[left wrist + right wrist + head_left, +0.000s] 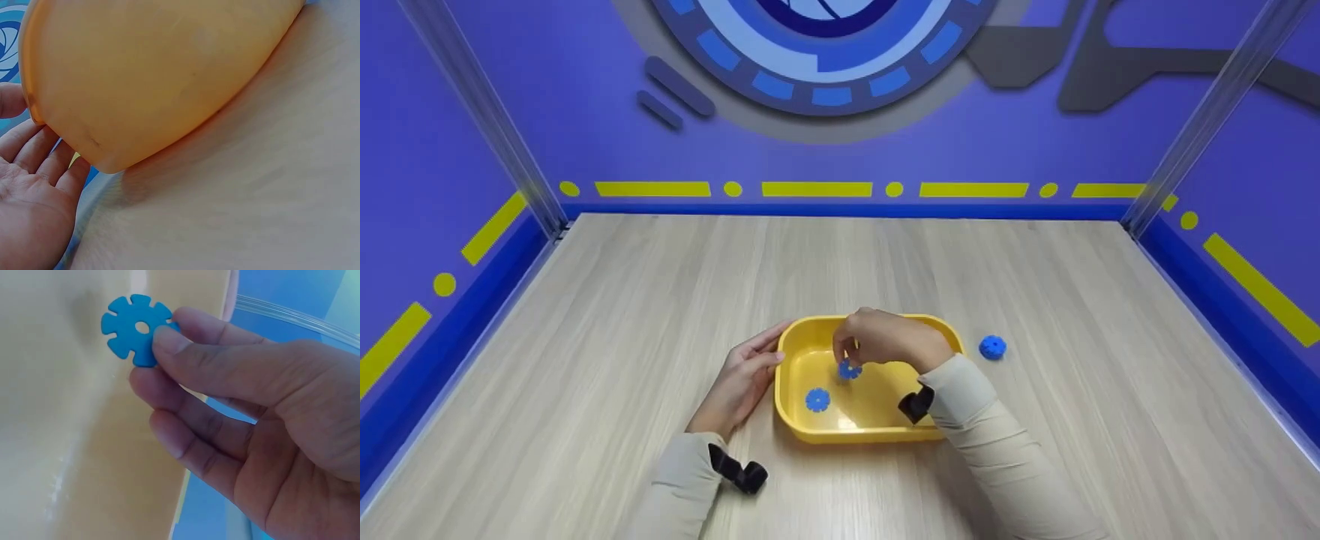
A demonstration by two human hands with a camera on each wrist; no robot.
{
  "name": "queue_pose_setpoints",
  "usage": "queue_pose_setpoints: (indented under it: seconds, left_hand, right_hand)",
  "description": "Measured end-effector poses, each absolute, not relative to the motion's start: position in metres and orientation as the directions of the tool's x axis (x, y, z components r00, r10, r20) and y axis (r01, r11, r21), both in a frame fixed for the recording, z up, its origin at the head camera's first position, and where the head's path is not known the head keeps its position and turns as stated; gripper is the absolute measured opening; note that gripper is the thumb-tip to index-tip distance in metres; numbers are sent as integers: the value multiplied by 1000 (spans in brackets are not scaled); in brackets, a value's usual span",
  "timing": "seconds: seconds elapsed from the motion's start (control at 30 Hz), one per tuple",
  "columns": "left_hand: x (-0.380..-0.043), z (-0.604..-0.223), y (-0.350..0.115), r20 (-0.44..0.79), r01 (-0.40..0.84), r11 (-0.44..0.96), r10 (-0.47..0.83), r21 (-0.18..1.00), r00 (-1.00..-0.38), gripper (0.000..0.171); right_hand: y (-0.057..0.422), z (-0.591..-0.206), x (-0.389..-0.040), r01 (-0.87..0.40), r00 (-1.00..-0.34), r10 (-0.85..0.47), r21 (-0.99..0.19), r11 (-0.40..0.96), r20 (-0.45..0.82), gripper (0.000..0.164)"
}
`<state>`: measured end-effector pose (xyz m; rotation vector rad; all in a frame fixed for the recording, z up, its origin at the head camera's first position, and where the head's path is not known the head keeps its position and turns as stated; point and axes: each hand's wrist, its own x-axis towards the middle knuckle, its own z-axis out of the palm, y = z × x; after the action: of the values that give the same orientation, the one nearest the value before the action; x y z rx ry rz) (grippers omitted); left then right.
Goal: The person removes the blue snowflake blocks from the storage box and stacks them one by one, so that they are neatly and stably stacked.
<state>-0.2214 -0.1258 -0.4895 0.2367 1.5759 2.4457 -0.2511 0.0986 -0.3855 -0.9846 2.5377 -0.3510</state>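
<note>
My right hand (889, 337) reaches into a yellow plastic tub (870, 435). Between thumb and fingers it pinches a blue notched disc (126, 323), a snowflake-style building piece with a hole in its centre. On the tub floor, nearer the front left, a second blue notched disc (817, 400) lies flat. At the tub's left side, my left hand (742, 382) holds the wall, thumb at the rim and fingers against the outside. The left wrist view shows those fingers (34, 146) under the rim, with the thumb tip partly hidden by it.
Right of the tub, a small blue cluster (993, 347) of joined notched pieces sits on the wood-grain table (660, 285). Blue-purple panels (840, 165) with yellow markings enclose the table's back and sides. Each sleeve carries a black wrist mount (916, 405).
</note>
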Motion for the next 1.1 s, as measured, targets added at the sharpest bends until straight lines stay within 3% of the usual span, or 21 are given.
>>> queue_pose_setpoints:
  seconds: [0.67, 1.1]
  left_hand:
    - [-221, -488, -126, 0, -117, -416, 270, 902, -963, 59]
    - [-221, -490, -127, 16, -97, -389, 278, 916, -960, 60]
  right_hand:
    - [135, -362, -243, -605, -720, -684, -379, 700, -116, 13]
    - [168, -354, -240, -665, -689, -724, -427, 613, 35, 11]
